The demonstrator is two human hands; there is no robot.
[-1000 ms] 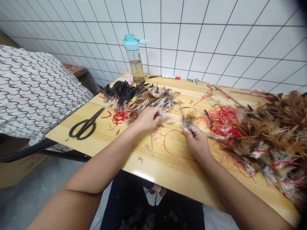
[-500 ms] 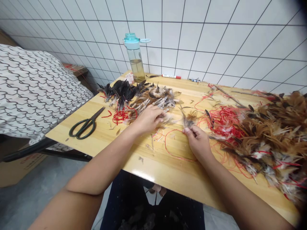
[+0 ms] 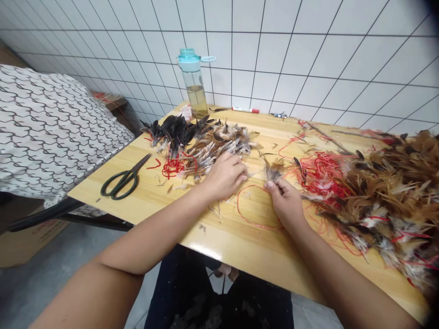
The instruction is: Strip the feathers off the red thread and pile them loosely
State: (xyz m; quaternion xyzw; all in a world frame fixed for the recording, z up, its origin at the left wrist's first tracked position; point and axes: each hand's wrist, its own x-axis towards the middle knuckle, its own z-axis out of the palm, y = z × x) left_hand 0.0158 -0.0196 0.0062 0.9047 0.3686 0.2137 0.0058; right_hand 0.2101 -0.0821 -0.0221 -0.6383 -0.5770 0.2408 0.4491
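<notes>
My right hand (image 3: 287,201) is closed, thumb and fingers pinching a small bunch of brown and grey feathers (image 3: 273,170) whose tips fan upward. A red string (image 3: 239,208) loops across the wooden table between my hands, one end at the right thumb, the other running under the right hand. My left hand (image 3: 227,176) is closed, palm down, just in front of a pile of brown and white feathers (image 3: 219,140). Its fingertips are partly hidden, and I cannot make out what they hold. Black feathers (image 3: 176,130) lie at that pile's left.
Black-handled scissors (image 3: 126,179) lie at the table's left. A water bottle (image 3: 195,87) and a red-capped marker (image 3: 245,110) are near the tiled wall. A tangle of red string (image 3: 322,171) and a large heap of brown feathers (image 3: 394,187) cover the right side.
My left hand has moved right and slightly toward me, away from the feather pile. My right hand stays almost in place with the feather bunch.
</notes>
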